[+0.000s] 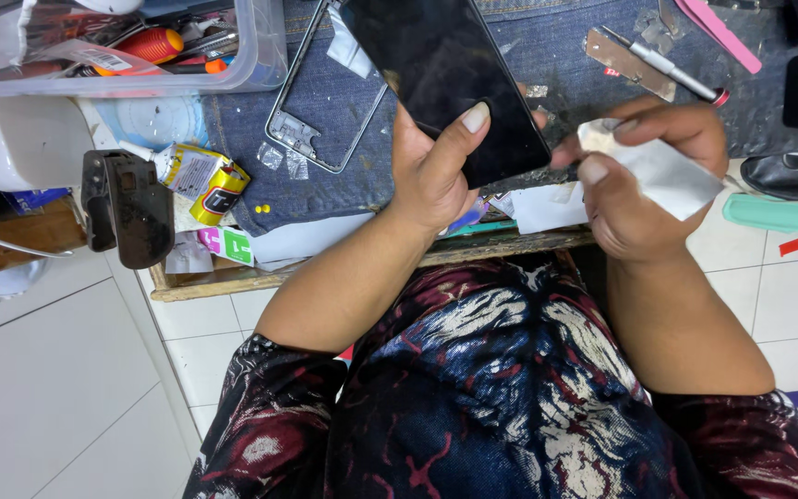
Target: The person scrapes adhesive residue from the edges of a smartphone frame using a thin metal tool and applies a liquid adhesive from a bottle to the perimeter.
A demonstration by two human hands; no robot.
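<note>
A black screen panel (445,79) is held up over the desk (325,268) in the left hand (431,171), the thumb laid across its lower glass and the other fingers hidden behind it. A white wipe (662,171) is pinched in the right hand (644,185), between the thumb and the bent fingers, just beside the panel's lower right edge. The step in hand is judged to be the wiping of the panel, with the wipe brought to its edge but not clearly laid on the glass. For the next move a steady grip on the panel would be called for, and light, even pressure, since thin glass is easily cracked or smeared.

The desk is covered by a blue denim cloth (344,176), worn and strewn with scraps. A bare phone frame (311,120) lies on it to the left of the panel, a glue tube (198,176) beside that, and a metal tool (667,66) at the far right. A clear plastic bin (140,51) of tools stands at the upper left. Below, a white tiled floor (787,296) is seen.
</note>
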